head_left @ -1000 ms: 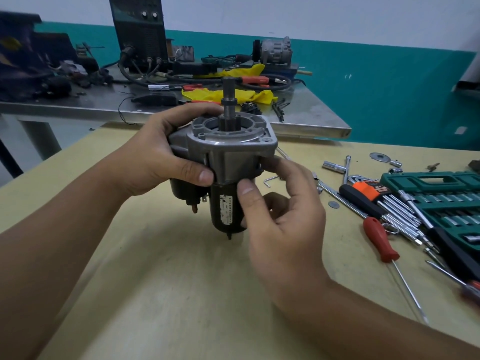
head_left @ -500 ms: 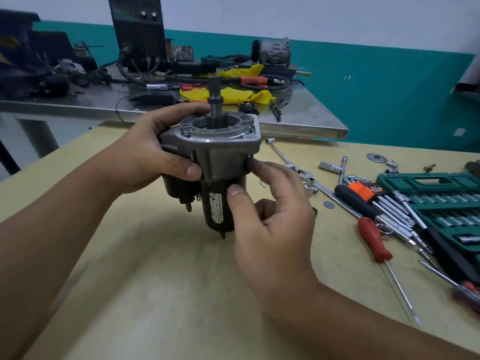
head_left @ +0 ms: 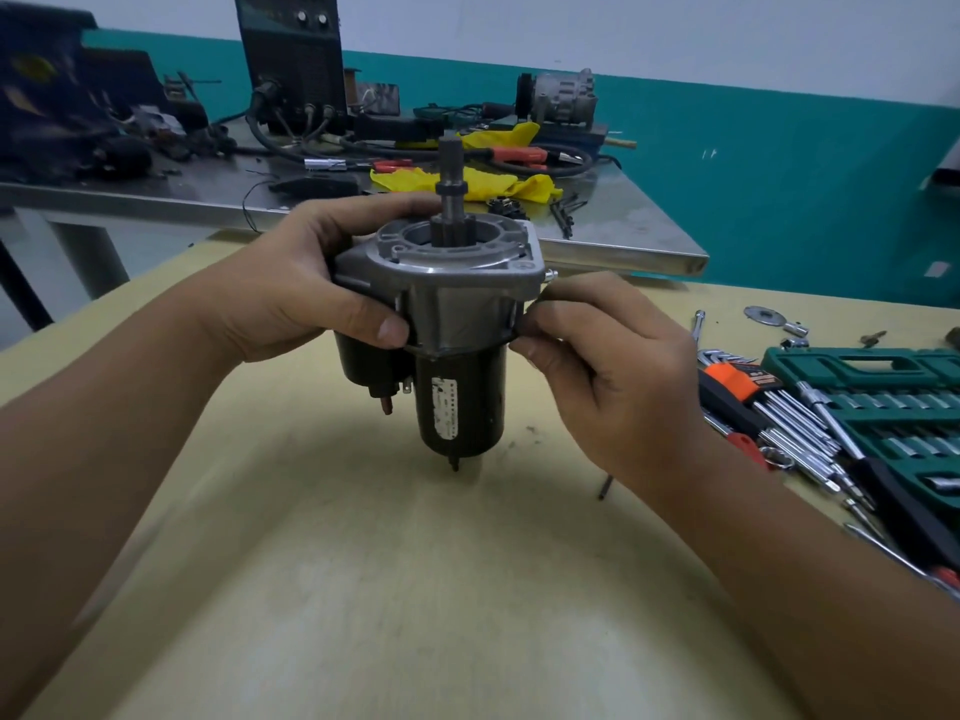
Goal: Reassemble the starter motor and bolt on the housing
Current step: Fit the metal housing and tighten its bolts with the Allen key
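Starter (head_left: pixel 457 324) is upright, shaft (head_left: pixel 451 184) up, held over the worktop (head_left: pixel 415 589). A thin pin at the bottom of the black body points down at the worktop; I can't tell if it touches. Grey housing (head_left: pixel 457 272) sits on top of the black body, and its seam looks closed on the side I see.

Left hand (head_left: pixel 291 288) wraps the housing and the solenoid side, thumb across the front: a firm grip carrying the weight. Right hand (head_left: pixel 613 366) pinches at the housing's right edge, just below the flange, where a small bolt end (head_left: pixel 552 275) pokes out. What the fingertips hold is hidden.

Risks as I read them:
- Bolt started by fingers at an angle could cross-thread in the soft alloy.
- If the housing isn't fully seated, bolting down cocks it and binds the shaft.
- All the weight is in one hand. If that slips, the unit drops on the bottom pin or the solenoid terminals and bends them.
- A small fastener dropped from the pinch could roll off.

Tools lie well to the right: socket case (head_left: pixel 872 402), screwdrivers and hex keys (head_left: pixel 753 402). Reaching for them means letting go on the right, so the starter should be set down first.
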`<state>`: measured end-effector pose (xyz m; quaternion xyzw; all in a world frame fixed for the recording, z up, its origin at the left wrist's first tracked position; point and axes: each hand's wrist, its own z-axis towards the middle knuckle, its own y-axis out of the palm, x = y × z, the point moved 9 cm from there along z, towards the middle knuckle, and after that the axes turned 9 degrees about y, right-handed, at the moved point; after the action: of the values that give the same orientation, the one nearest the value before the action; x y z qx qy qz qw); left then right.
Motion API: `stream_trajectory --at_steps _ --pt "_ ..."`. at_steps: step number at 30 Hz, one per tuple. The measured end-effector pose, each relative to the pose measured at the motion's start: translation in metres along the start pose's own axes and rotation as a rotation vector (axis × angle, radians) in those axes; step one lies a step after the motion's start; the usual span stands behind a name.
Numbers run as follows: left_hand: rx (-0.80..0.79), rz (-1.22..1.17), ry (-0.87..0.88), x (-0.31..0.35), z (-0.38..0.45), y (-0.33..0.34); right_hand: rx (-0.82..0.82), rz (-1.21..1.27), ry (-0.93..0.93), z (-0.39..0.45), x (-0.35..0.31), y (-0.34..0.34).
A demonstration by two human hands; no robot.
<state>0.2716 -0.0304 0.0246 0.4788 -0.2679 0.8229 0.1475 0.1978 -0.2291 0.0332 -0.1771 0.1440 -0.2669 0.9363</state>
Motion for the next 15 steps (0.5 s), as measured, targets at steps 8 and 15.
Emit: stream_trajectory --at_steps 8,15 --pt "0.031 0.102 0.035 0.011 0.004 0.007 0.032 -0.066 -0.057 -0.011 0.004 0.003" --pt "-0.003 0.126 0.056 0.016 0.007 0.011 -0.185 0.049 0.055 0.015 0.025 -0.01"
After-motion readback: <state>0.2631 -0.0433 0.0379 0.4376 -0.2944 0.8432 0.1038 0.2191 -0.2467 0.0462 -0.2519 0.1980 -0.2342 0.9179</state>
